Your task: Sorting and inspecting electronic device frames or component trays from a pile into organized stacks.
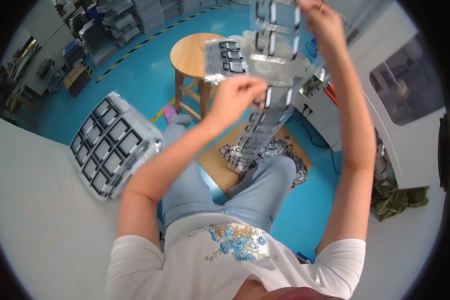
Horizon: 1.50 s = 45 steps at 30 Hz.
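A long clear film strip with dark square frames (259, 131) hangs in front of me, running from the top of the head view down to the floor between my legs. My right hand (326, 22) is raised high, its fingers closed at the strip's upper edge, blurred by motion. Lower down, my left hand (240, 97) pinches the strip's left edge. Just beyond my left hand, a short clear piece with three dark frames (230, 59) lies over the edge of a round wooden stool (192, 52). More of the strip lies in a tangled heap (297, 167) beside my feet.
On the white table at left sits a stack of clear sheets with dark square frames (107, 145). Several whitish translucent rolls (267, 67) stand beyond the strip. A white machine (410, 145) stands at right, with cables on the blue floor. Brown cardboard (217, 162) lies underfoot.
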{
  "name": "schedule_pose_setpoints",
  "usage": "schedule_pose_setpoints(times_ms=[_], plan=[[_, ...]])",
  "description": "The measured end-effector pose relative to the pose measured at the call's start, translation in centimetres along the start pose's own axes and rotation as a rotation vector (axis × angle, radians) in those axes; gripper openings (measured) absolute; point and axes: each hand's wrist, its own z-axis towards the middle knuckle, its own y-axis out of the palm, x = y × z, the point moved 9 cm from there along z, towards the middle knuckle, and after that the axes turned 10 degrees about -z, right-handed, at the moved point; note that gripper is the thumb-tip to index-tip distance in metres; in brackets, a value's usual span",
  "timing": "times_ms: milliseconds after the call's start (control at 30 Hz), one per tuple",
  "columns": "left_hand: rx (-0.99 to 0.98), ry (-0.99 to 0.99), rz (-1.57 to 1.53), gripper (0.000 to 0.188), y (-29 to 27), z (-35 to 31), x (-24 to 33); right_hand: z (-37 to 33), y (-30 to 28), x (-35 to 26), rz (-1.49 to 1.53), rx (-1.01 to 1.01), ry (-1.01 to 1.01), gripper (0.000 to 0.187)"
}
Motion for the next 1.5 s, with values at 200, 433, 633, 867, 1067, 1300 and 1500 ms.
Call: schedule_pose_setpoints(times_ms=[200, 433, 633, 867, 1067, 1300, 1500], plan=[[0.286, -0.024, -0.047, 0.042, -6.9, -0.7, -10.3, -3.3, 10.2, 15.0, 0.117, -0.041, 0.416, 0.023], [0.4, -0.019, 0.172, 0.068, -10.7, 1.9, -13.8, -3.2, 17.6, 25.8, 0.191, -0.12, 0.551, 0.029], [0.418, -0.151, 0.143, 0.068, -12.0, 2.8, -16.2, -3.9, 16.6, 26.3, -0.123, 0.025, 0.349, 0.04], [0.314, -0.327, 0.173, 0.07, -11.7, 3.5, -15.8, -11.2, 14.9, 14.8, -0.333, -0.312, -0.094, 0.021], [0.256, -0.422, 0.012, 0.077, -11.3, 3.6, -15.8, -12.4, 17.4, 13.3, -0.394, -0.36, -0.31, 0.014], [0.249, -0.397, 0.017, 0.076, -11.4, 3.8, -15.7, -13.3, 19.3, 12.4, -0.515, -0.416, -0.452, 0.029], [0.235, -0.353, 0.044, 0.076, -12.0, 3.5, -15.3, -13.4, 15.4, 13.3, -0.944, -0.49, -0.325, 0.025]])
